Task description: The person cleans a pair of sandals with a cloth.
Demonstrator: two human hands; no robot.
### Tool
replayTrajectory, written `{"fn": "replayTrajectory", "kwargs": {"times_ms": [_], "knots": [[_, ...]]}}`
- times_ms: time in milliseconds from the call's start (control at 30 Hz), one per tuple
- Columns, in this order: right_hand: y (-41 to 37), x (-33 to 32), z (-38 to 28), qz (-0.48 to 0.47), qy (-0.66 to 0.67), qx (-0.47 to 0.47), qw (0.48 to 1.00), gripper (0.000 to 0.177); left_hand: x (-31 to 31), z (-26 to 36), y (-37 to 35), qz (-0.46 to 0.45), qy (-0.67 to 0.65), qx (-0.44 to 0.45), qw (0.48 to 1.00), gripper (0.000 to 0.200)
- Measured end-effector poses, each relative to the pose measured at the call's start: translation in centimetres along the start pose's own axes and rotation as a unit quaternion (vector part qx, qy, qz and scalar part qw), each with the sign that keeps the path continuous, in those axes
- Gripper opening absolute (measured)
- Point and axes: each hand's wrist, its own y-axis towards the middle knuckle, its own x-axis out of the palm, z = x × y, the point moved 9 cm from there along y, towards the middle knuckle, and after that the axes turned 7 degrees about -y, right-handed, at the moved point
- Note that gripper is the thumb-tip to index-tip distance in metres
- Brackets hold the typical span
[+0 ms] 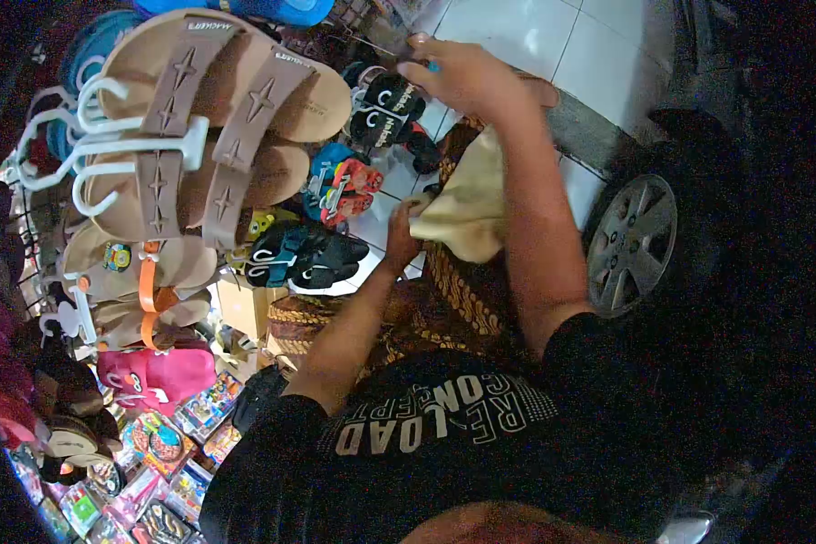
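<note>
My left hand (403,234) is closed on the edge of a cream cloth (467,204), which hangs in folds between my arms over a brown patterned batik cloth (458,281). My right hand (462,74) reaches further out, its fingers bent together near the end of a thin metal rod (364,42). What those fingers hold, if anything, is too small to make out. A small blue spot shows at the fingers. Close below that hand hang black sandals (385,113) with white hooks.
Large tan sandals (286,100) on white hangers (109,150) jut out at the left. Red-and-blue children's sandals (349,190), dark sandals (304,254) and pink footwear (159,374) hang nearby. Packaged toys (159,444) lie lower left. A car wheel (633,243) stands right, beside white floor tiles (598,54).
</note>
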Motion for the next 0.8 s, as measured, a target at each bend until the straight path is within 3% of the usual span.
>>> {"fn": "replayTrajectory", "kwargs": {"times_ms": [67,100,133,167,233,267,367,433,467,600,633,667,733,800], "knots": [[-5.7,-2.1,1.4,-0.045,0.002,0.081,0.996,0.064,3.8,-4.5,-3.0,-0.181,-0.082,-0.06,0.978,0.051],[-8.7,-1.9,2.3,-0.075,0.005,0.059,0.995,0.069,7.1,-10.0,-4.9,-0.293,-0.15,-0.128,0.936,0.049],[-11.4,-0.9,1.6,-0.086,-0.04,0.039,0.995,0.072,8.5,-14.2,-6.3,-0.299,-0.268,-0.264,0.877,0.048],[-14.0,0.2,0.9,-0.095,-0.084,0.018,0.992,0.076,10.0,-17.0,-8.2,-0.296,-0.379,-0.39,0.786,0.048],[-17.8,1.7,-1.2,-0.073,-0.197,-0.004,0.978,0.078,9.2,-16.3,-8.4,-0.337,-0.375,-0.325,0.8,0.046],[-19.0,2.2,-1.7,-0.061,-0.218,-0.004,0.974,0.077,6.0,-13.0,-7.7,-0.365,-0.249,-0.132,0.888,0.045],[-20.8,2.8,-1.2,0.0,-0.125,0.035,0.992,0.06,4.0,-10.4,-7.7,-0.34,-0.15,-0.23,0.899,0.043],[-22.1,3.8,1.1,0.069,-0.127,0.045,0.989,0.049,3.8,-9.9,-6.6,-0.348,-0.07,-0.206,0.912,0.043],[-22.8,3.3,2.1,0.14,-0.06,0.064,0.986,0.047,3.9,-10.5,-6.6,-0.347,-0.047,-0.205,0.914,0.042],[-27.0,1.0,9.7,0.341,0.141,0.245,0.897,0.04,7.5,-20.7,-6.1,-0.264,-0.112,-0.246,0.926,0.042],[-27.6,-0.9,10.0,0.395,0.172,0.263,0.863,0.041,5.0,-18.2,-5.8,-0.226,-0.128,-0.242,0.935,0.042],[-26.7,-1.2,11.1,0.452,0.156,0.259,0.839,0.038,-0.3,-10.1,-7.7,-0.264,-0.098,-0.334,0.899,0.042],[-26.1,-3.5,11.9,0.525,0.093,0.239,0.812,0.036,0.1,-16.2,-6.4,-0.229,-0.164,-0.318,0.905,0.045],[-24.4,-5.7,10.3,0.533,0.07,0.21,0.817,0.034,-1.0,-16.5,-8.0,-0.188,-0.172,-0.378,0.89,0.05]]}}
